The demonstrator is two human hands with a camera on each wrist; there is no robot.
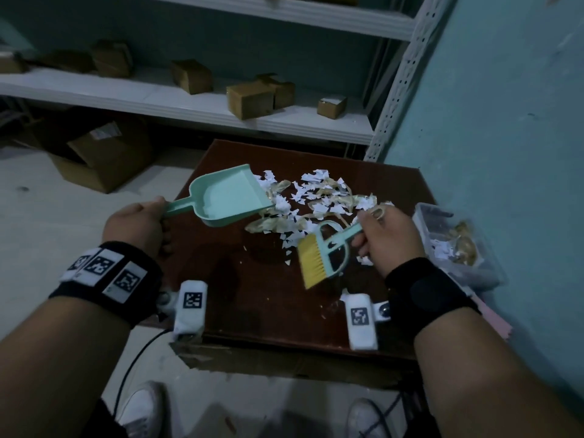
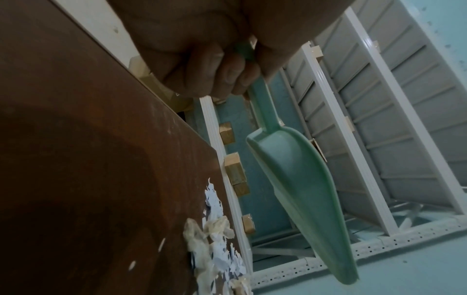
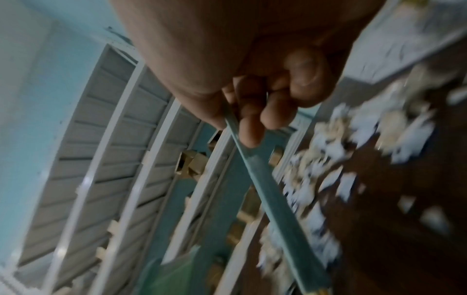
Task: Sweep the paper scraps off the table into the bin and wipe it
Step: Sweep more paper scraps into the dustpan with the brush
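Observation:
White and tan paper scraps lie heaped on the far half of the dark brown table. My left hand grips the handle of a mint dustpan, held tilted just above the table with its mouth at the left edge of the heap. The dustpan looks empty. My right hand grips the handle of a mint brush with yellow bristles, lifted over the near side of the heap. In the blurred right wrist view the fingers wrap the brush handle.
A clear plastic bin holding scraps stands at the table's right edge against the teal wall. White shelving with small cardboard boxes runs behind the table. A large open carton sits on the floor at left. My shoes show below the table's near edge.

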